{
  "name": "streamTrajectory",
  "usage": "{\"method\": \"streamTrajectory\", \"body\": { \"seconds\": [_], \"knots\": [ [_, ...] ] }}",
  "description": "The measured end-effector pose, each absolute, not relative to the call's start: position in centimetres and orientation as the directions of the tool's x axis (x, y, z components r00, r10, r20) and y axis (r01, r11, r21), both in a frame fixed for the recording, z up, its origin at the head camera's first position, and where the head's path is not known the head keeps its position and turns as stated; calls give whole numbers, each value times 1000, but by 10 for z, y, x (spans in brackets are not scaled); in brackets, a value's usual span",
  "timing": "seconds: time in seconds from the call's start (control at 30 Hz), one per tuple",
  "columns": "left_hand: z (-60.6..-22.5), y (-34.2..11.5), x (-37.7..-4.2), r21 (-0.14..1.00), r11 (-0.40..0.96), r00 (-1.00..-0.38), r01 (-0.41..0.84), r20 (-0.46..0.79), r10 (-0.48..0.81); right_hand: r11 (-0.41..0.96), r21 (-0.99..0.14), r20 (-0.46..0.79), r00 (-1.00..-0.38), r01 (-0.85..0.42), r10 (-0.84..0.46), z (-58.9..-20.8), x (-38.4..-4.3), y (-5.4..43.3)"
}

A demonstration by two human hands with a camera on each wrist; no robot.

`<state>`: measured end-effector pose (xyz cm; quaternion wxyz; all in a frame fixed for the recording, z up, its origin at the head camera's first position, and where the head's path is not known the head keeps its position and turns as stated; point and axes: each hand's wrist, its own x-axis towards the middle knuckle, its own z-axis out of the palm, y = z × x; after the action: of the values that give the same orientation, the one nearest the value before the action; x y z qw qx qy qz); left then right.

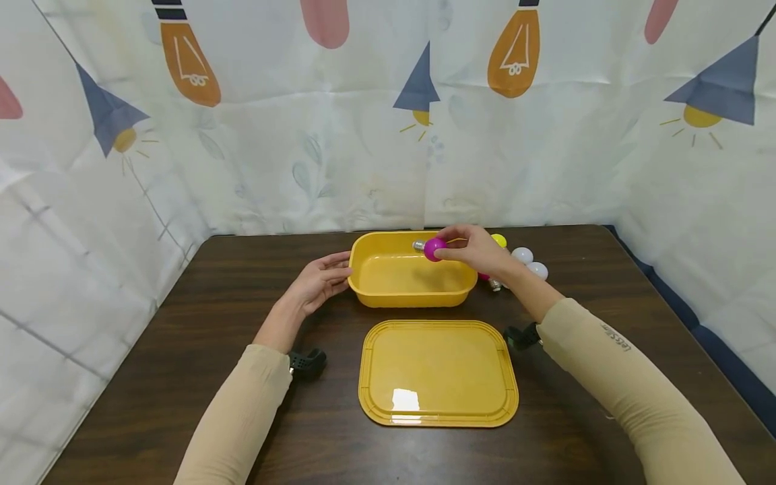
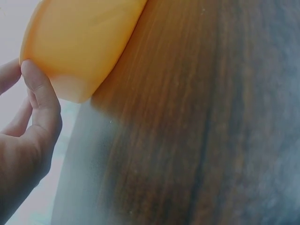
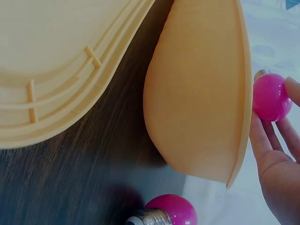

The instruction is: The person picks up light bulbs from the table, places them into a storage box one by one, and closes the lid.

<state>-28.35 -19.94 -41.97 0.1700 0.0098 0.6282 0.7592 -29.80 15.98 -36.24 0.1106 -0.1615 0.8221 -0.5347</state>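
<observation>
A magenta light bulb [image 1: 434, 249] with a silver screw base is pinched between the fingertips and thumb of my right hand [image 1: 475, 250]. It is above the right part of a deep yellow plastic container [image 1: 412, 300], its base pointing left. At the container's left end, my left hand [image 1: 321, 279] holds the rim between thumb and fingertips. The left wrist view shows the thumb [image 2: 40, 86] against the outer wall. Another magenta bulb [image 3: 173, 211] lies on the table right of the container, beside white bulbs [image 1: 523, 255] and a yellow bulb [image 1: 499, 240], all partly covered by the right arm.
A flat yellow lid [image 1: 439, 374] with a ridged border lies on the dark wooden table [image 1: 242, 283] in front of the container. Behind the table hangs a white curtain [image 1: 364, 168] printed with lamps and bulbs. Each wrist wears a black strap.
</observation>
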Motion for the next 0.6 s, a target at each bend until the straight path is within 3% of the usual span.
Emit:
{"method": "streamTrajectory", "body": {
  "seconds": [0.6],
  "knots": [
    [-421,-199,-284,953,-167,-941,-252,-202,270,361,-919,1,-917,-158,-398,-367,-306,142]
  ]
}}
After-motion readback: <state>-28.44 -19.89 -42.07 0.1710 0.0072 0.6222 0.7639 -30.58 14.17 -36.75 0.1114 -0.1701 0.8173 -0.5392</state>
